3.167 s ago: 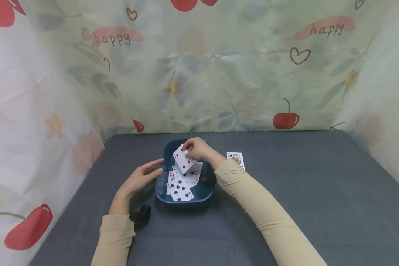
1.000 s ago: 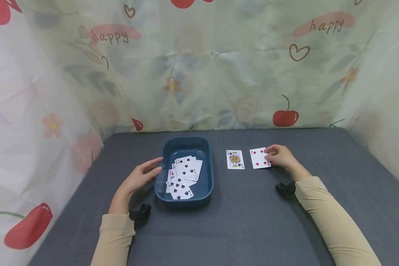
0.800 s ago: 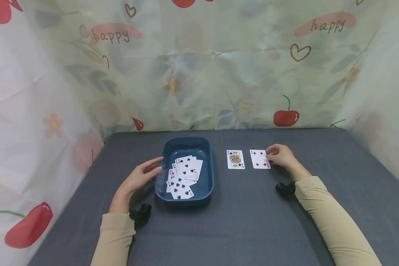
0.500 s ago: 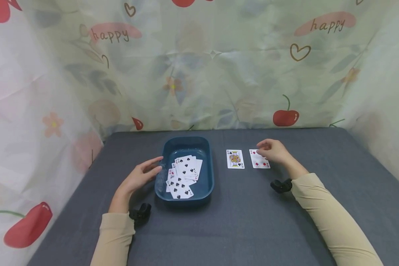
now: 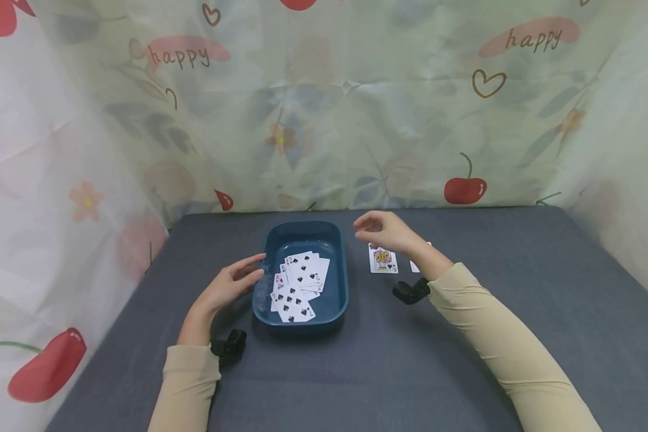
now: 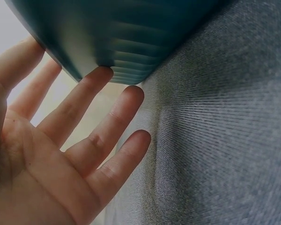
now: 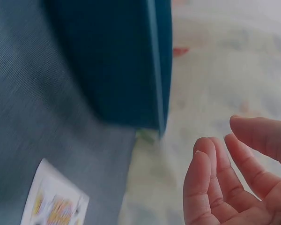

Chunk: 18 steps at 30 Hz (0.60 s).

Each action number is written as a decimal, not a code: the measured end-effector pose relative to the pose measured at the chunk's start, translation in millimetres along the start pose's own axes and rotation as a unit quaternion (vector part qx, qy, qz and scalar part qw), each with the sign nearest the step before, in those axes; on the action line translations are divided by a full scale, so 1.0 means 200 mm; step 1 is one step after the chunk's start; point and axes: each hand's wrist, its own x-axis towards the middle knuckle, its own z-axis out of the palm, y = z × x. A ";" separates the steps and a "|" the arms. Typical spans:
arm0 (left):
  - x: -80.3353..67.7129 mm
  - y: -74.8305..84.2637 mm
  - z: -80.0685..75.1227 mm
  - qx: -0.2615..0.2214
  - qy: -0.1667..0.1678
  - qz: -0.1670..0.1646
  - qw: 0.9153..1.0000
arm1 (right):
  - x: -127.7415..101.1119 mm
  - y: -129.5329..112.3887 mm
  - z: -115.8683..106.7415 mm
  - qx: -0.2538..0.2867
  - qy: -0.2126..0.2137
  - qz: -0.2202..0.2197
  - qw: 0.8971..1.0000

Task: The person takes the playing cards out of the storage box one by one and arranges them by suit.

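Note:
A dark blue plastic basin point(image 5: 336, 306) holds a loose pile of face-up playing cards point(image 5: 302, 273). My left hand point(image 5: 221, 294) touches the basin's left side with outstretched fingertips; its palm shows in the left wrist view. My right hand point(image 5: 389, 233) is raised just right of the basin, fingers loosely bent and nothing between them. Below it the king of spades point(image 5: 383, 261) lies face up on the table, its top edge partly covered. Farther right, the four of diamonds point(image 5: 414, 267) is mostly hidden behind my right wrist.
A grey cloth covers the table point(image 5: 356, 384). Behind it hangs a patterned curtain point(image 5: 345, 138), with more fabric point(image 5: 48, 240) at the left side. Each wrist wears a black camera, such as the right one point(image 5: 410, 292).
My right hand carried the four of diamonds from the basin to the table beside the king, let it go, and has moved back left toward the basin. The left hand has stayed put.

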 end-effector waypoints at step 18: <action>0.01 0.00 -0.01 -0.008 -0.004 -0.006 1.000 | 0.28 -0.27 0.43 -0.046 -0.042 -0.019 0.998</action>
